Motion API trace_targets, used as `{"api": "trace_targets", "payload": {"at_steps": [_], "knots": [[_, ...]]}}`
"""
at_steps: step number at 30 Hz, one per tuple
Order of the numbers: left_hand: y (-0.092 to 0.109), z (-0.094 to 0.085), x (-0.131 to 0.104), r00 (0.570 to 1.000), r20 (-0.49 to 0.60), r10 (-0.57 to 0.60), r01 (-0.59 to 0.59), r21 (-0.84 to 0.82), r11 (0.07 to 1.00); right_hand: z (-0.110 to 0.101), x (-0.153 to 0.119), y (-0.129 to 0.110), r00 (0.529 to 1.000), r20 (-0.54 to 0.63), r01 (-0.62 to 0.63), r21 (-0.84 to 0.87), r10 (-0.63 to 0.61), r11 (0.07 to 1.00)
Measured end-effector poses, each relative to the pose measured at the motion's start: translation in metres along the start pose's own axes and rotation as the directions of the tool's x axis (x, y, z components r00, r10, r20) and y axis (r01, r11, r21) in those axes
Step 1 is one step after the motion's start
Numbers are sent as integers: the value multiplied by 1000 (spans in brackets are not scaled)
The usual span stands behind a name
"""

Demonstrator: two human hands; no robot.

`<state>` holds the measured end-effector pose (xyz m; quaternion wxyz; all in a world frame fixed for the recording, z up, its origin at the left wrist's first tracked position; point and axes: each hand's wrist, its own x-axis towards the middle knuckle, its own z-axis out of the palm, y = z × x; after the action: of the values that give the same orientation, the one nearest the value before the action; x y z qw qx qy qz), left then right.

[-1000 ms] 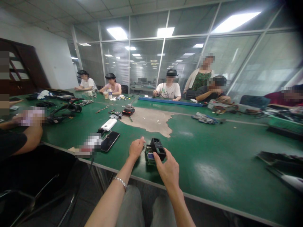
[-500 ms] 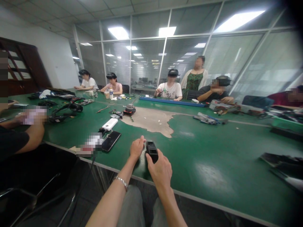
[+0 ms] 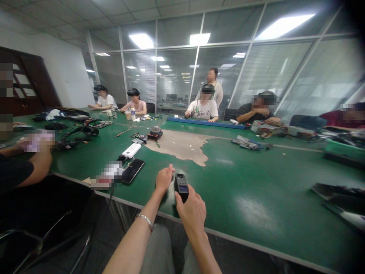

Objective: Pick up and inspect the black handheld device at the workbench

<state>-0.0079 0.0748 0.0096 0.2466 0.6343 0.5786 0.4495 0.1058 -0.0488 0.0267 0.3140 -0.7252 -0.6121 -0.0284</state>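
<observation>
Near the table's front edge, my right hand grips the lower end of a small black device with a little screen and buttons on its top face. My left hand rests on the green table just left of the device, apart from it. Its fingers are curled together with the thumb side up, and whether anything is inside them is hidden. A black phone lies left of my left hand, with a white power bank behind it.
A torn brown sheet lies ahead, with a round grey-topped part at its left edge. Tools lie to the right, dark parts at far right. People sit around the table; another person's arms are at left.
The device's screen now shows bluish, and the device is tilted slightly differently in my right hand. The standing person in the background has moved left, behind a seated person.
</observation>
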Motion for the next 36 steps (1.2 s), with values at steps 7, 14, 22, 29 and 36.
{"api": "trace_targets", "payload": {"at_steps": [7, 14, 22, 29, 36], "knots": [[-3, 2, 1, 1000, 3, -16, 16, 2, 1000, 11, -2, 5, 999, -25, 26, 65, -25, 998], [-3, 1, 2, 1000, 3, -8, 8, 7, 1000, 16, -2, 5, 1000, -9, 10, 47, -10, 999], [-3, 0, 1, 1000, -2, 21, -21, 21, 1000, 13, 0, 4, 1000, -18, 5, 95, -4, 995], [-3, 0, 1, 1000, 3, -3, 3, 6, 1000, -3, 14, -2, 998, -65, -11, 211, 25, 977], [-5, 3, 1, 1000, 6, -14, 14, 3, 1000, -23, 33, 27, 975, -218, 14, 274, 48, 962]]}}
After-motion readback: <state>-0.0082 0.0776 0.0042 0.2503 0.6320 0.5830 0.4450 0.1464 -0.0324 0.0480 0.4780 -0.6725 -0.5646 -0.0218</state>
